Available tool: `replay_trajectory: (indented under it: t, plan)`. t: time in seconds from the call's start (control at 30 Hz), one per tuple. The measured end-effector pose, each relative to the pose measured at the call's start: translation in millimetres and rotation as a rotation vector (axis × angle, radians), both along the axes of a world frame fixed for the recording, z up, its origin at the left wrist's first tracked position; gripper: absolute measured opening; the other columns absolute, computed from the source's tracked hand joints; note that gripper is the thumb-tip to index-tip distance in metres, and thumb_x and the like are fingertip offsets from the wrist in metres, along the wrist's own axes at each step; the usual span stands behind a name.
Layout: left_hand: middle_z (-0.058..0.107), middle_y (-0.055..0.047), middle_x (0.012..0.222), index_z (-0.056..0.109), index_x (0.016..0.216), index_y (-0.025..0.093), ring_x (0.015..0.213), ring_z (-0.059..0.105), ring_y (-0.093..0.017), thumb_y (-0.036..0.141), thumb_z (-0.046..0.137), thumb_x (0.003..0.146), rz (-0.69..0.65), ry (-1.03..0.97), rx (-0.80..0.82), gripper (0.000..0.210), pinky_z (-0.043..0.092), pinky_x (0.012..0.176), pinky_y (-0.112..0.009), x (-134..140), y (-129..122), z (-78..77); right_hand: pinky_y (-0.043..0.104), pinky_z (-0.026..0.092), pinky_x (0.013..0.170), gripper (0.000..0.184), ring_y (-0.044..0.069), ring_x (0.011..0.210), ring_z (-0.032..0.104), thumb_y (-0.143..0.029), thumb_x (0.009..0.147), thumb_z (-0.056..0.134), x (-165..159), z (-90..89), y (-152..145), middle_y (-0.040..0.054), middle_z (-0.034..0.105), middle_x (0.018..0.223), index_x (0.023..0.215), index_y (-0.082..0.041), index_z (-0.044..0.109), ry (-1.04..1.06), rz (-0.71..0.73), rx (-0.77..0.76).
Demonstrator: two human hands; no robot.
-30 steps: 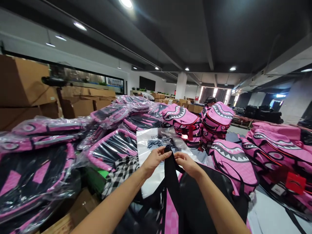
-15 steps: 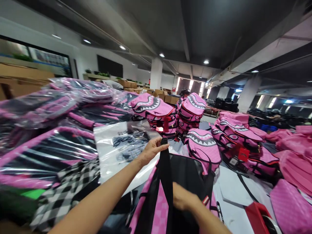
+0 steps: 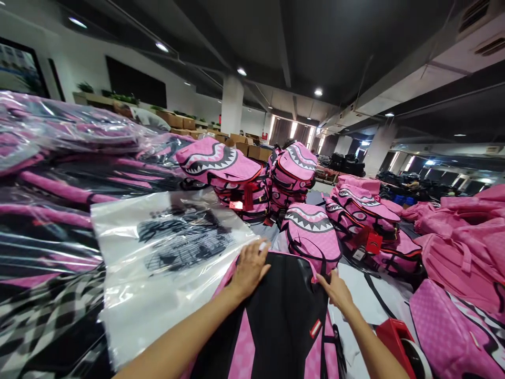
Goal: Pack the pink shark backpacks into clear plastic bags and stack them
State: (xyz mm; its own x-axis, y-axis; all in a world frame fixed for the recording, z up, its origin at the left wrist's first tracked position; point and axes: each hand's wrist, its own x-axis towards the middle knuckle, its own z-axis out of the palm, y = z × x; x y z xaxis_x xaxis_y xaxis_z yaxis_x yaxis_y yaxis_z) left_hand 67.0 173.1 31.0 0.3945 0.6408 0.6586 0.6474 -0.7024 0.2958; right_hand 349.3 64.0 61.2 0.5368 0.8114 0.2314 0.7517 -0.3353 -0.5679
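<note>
A black and pink backpack (image 3: 284, 305) lies in front of me with its black padded side up. My left hand (image 3: 249, 269) rests flat on its upper left edge, fingers stretched out. At the upper right edge, my right hand (image 3: 336, 290) pinches the backpack's pink rim between thumb and fingers. A small red and white label (image 3: 316, 328) shows low on the right strap. Left of the backpack lies a clear printed plastic bag (image 3: 130, 295). Just beyond its top sits a pink backpack with a shark-mouth print (image 3: 311, 231).
Plastic-wrapped backpacks (image 3: 79, 126) are heaped at the left. Shark-print backpacks (image 3: 224, 163) stand stacked ahead, more pink bags (image 3: 465, 237) at the right. A red tape dispenser (image 3: 394, 334) sits at lower right, near white sheets (image 3: 366, 295). Another person (image 3: 145, 117) bends at the back left.
My left hand has let go of the raised black strap and now lies on the backpack. My right hand has moved from the middle to the right edge. The view has turned right.
</note>
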Motion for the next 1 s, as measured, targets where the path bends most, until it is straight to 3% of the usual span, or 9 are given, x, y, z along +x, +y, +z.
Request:
replay_trajectory:
  t: [0.13,0.27,0.43,0.53,0.6,0.67,0.77,0.87,1.0]
  plan:
    - [0.067,-0.006,0.121,0.058,0.121,0.024,0.12,0.058,-0.025,0.01,0.06,0.09,-0.441,0.194,-0.058,0.034,0.043,0.104,-0.045,45,-35,10.5,0.036,0.05,0.066,0.025,0.026,0.069,0.067,-0.05,0.085,0.047,-27,2.9,6,0.0044,0.066,0.072,0.09,-0.026,0.05,-0.048,0.076,0.154]
    - [0.061,-0.011,0.127,0.055,0.125,0.019,0.119,0.056,-0.025,0.005,0.059,0.086,-0.446,-0.002,-0.068,0.043,0.047,0.101,-0.04,80,-47,19.8,0.033,0.049,0.06,0.028,0.023,0.062,0.066,-0.05,0.089,0.047,-53,16.5,-22,0.0025,0.067,0.072,0.099,-0.024,0.05,-0.095,0.312,0.322]
    - [0.069,-0.005,0.116,0.064,0.118,0.024,0.11,0.058,-0.022,0.014,0.056,0.095,-0.65,0.026,-0.052,0.026,0.049,0.098,-0.037,94,-27,9.1,0.029,0.044,0.048,0.02,0.02,0.048,0.061,-0.042,0.09,0.048,-70,13.0,-49,-0.0015,0.064,0.063,0.097,-0.024,0.05,-0.168,0.371,0.358]
    - [0.067,-0.006,0.125,0.061,0.127,0.026,0.117,0.056,-0.023,0.016,0.06,0.094,-0.619,-0.093,-0.134,0.034,0.048,0.104,-0.041,97,-11,-14.3,0.025,0.036,0.039,0.018,0.014,0.034,0.049,-0.041,0.093,0.049,-78,5.0,-61,-0.0079,0.054,0.053,0.1,-0.024,0.051,-0.183,0.422,0.398]
    - [0.046,-0.01,0.153,0.045,0.147,0.03,0.135,0.045,-0.028,0.02,0.071,0.087,-0.544,-0.23,-0.165,0.066,0.04,0.114,-0.05,100,-1,-29.8,0.024,0.033,0.034,0.017,0.012,0.032,0.045,-0.04,0.094,0.051,-84,8.2,-70,-0.0087,0.053,0.054,0.101,-0.024,0.052,-0.172,0.425,0.453]
    - [0.019,-0.013,0.167,0.026,0.157,0.033,0.147,0.03,-0.034,0.023,0.082,0.077,-0.446,-0.343,-0.236,0.099,0.03,0.119,-0.057,105,5,-41.1,0.022,0.034,0.034,0.018,0.011,0.034,0.046,-0.041,0.093,0.055,-90,21.0,-79,-0.008,0.054,0.055,0.1,-0.024,0.053,-0.183,0.399,0.537]
    - [0.008,-0.013,0.169,0.016,0.16,0.037,0.152,0.02,-0.04,0.023,0.088,0.069,-0.378,-0.337,-0.379,0.117,0.027,0.119,-0.063,113,6,-48.2,0.021,0.039,0.039,0.022,0.011,0.04,0.048,-0.045,0.089,0.06,-91,49.8,-88,-0.0072,0.051,0.056,0.094,-0.025,0.055,-0.188,0.33,0.614]
    - [0.014,-0.014,0.168,0.017,0.16,0.037,0.153,0.021,-0.04,0.018,0.084,0.072,-0.344,-0.296,-0.344,0.112,0.028,0.118,-0.065,114,-7,-42.4,0.021,0.039,0.04,0.026,0.011,0.043,0.046,-0.049,0.088,0.059,-77,72.1,-92,-0.0055,0.053,0.061,0.092,-0.024,0.056,-0.111,0.299,0.515]
    - [0.036,-0.016,0.161,0.027,0.158,0.026,0.15,0.03,-0.032,0.022,0.069,0.088,-0.391,-0.316,0.076,0.082,0.029,0.119,-0.055,105,-43,-8.5,0.022,0.038,0.044,0.032,0.012,0.049,0.045,-0.055,0.088,0.058,-52,82.0,-88,-0.0051,0.052,0.062,0.088,-0.023,0.058,-0.015,0.326,0.388]
